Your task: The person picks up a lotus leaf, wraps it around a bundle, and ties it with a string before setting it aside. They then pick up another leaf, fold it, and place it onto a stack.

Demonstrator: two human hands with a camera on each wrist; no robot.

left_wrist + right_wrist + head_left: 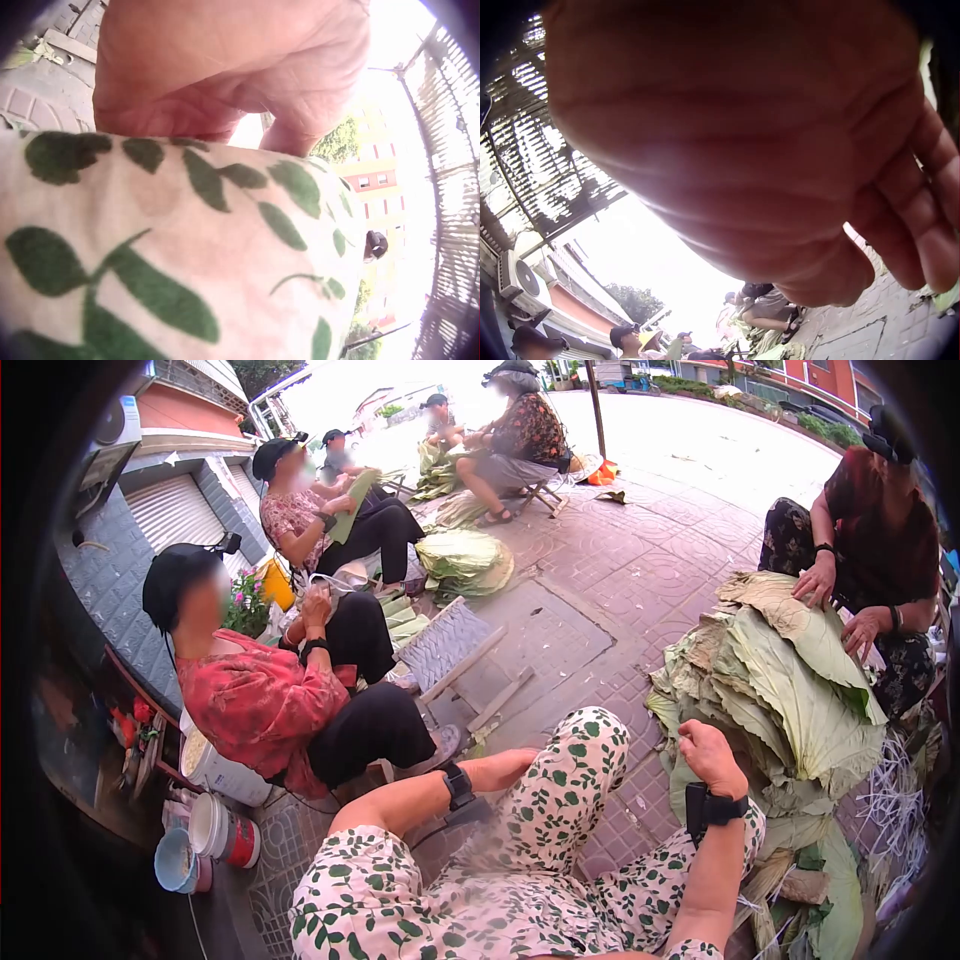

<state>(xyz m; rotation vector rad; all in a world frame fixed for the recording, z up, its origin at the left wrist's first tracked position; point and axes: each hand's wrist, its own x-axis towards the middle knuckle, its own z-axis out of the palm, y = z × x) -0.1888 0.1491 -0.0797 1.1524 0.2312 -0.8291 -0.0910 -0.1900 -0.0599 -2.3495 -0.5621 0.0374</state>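
Observation:
My left hand (pixel 505 768) lies against the left knee of the white trousers (pixel 560 800) with green leaf print. In the left wrist view the palm (pixel 232 60) is right at the printed cloth (pixel 202 225), and the fingertips are hidden past the leg. Over the other leg my right hand (pixel 712 756) is raised with loosely bent fingers and holds nothing. Up close in the right wrist view, the fingers (pixel 907 202) hang relaxed. Beyond this hand stands a tall stack of big green leaves (pixel 770 680), partly dried at the edges.
Someone at the right (pixel 860 550) has both hands on the leaf stack. To the left sits a person in a red top (pixel 260 700), near a low woven stool (pixel 450 645). Buckets (pixel 222 830) stand at lower left. More seated people and leaf piles (pixel 465 560) are farther back.

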